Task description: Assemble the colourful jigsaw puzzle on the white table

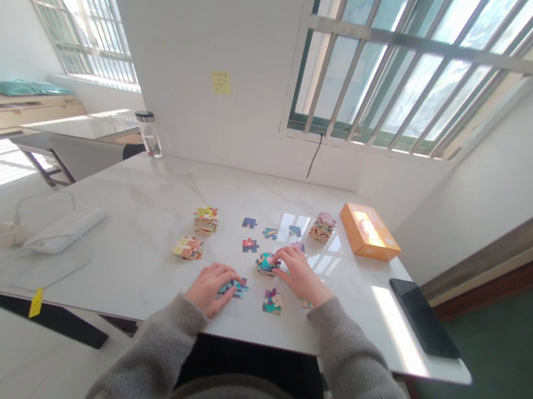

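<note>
My left hand (210, 286) rests on the white table (138, 240) with its fingers curled over a blue puzzle piece (237, 287). My right hand (299, 272) lies further out, its fingertips pinching a small teal cluster of joined pieces (266, 263). Another joined pair of pieces (273, 302) sits between my hands near the front edge. Loose blue pieces (250, 245) lie scattered beyond my hands.
Stacks of puzzle pieces stand at centre left (205, 219), below it (188, 248), and at the back right (323, 227). An orange box (369, 231) and a black phone (424, 317) lie on the right. A white power strip (63, 229) lies left, a jar (149, 134) at the back.
</note>
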`<state>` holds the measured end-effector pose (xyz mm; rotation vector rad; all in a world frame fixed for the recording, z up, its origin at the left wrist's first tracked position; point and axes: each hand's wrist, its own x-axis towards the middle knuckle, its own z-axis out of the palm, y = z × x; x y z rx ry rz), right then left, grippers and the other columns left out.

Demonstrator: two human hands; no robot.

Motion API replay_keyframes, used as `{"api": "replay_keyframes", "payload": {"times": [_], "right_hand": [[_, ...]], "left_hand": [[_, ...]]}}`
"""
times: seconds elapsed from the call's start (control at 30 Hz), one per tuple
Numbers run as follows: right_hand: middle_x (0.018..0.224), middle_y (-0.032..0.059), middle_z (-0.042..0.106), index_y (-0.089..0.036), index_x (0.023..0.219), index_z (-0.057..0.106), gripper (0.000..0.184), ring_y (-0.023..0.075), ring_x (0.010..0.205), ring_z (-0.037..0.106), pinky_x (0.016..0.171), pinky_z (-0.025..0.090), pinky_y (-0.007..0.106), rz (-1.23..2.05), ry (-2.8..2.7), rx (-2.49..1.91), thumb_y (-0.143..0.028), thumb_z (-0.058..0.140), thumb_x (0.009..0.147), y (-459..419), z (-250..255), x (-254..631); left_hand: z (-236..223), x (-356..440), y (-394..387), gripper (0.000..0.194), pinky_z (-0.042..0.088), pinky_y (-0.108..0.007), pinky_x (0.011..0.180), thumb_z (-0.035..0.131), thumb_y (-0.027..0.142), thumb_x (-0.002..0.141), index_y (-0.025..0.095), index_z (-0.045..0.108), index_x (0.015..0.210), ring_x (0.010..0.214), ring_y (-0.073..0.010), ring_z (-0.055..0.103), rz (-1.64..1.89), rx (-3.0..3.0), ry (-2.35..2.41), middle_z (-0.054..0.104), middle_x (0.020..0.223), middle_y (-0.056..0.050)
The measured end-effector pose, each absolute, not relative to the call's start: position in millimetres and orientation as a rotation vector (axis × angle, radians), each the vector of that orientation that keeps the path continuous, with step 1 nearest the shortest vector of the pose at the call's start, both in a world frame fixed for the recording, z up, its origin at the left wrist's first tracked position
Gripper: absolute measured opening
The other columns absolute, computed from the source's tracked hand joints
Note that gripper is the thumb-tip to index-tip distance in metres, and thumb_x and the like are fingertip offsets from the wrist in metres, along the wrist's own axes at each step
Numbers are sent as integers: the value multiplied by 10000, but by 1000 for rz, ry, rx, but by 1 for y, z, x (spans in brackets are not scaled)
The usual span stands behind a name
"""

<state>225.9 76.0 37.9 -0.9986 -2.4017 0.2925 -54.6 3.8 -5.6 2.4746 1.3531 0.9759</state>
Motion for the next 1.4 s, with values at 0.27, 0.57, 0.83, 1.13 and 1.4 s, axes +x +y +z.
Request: {"api": "replay_keyframes", "payload": {"times": [0.27, 0.57, 0.83, 1.13, 1.4], "right_hand": [[1059, 62, 665, -229, 1057, 603, 223, 245, 1018, 558, 959, 465, 425, 289, -2388, -948, -240, 731, 874, 41, 53, 229], [1097, 72, 657, -234, 1117, 626, 254, 254, 1052, 574, 945, 485, 430, 251, -2475, -986, -247, 715, 880, -4, 44, 254], [1104, 71, 665, -232, 1138, 622, 291, 249, 1048, 580, 937, 495, 425, 257, -2405, -1001, -238, 724, 866, -16, 44, 260], [1131, 78, 668, -240, 1207, 622, 305, 249, 1067, 575, 950, 485, 424, 283, -2438, -1019, -291, 683, 913, -14, 36, 244], [1106, 70, 617, -261, 1218, 618, 340, 244, 1072, 545, 957, 484, 404, 351, -2553, -1114, -252, 709, 891, -9, 42, 247]], "left_hand": [[5, -46, -1, 171, 440, -411, 933, 577, 239, 915, 226, 656, 1066, 1048, -240, 599, 1107, 2468, 1313, 693, 1087, -71], [5, -8, 3, 176, 418, -402, 902, 691, 269, 828, 246, 645, 997, 1034, -236, 605, 879, 2593, 1134, 709, 1079, -31], [8, 18, 10, 465, 412, -420, 950, 753, 382, 782, 245, 594, 1197, 1139, -267, 585, 795, 2645, 1044, 676, 1215, -65], [8, -22, 9, 246, 376, -402, 936, 688, 311, 847, 272, 654, 1087, 1079, -236, 596, 752, 2623, 1123, 713, 1163, -26], [-1, -35, 8, 251, 368, -411, 958, 642, 334, 906, 317, 687, 1153, 1109, -246, 563, 732, 2646, 1149, 679, 1194, -47]]}}
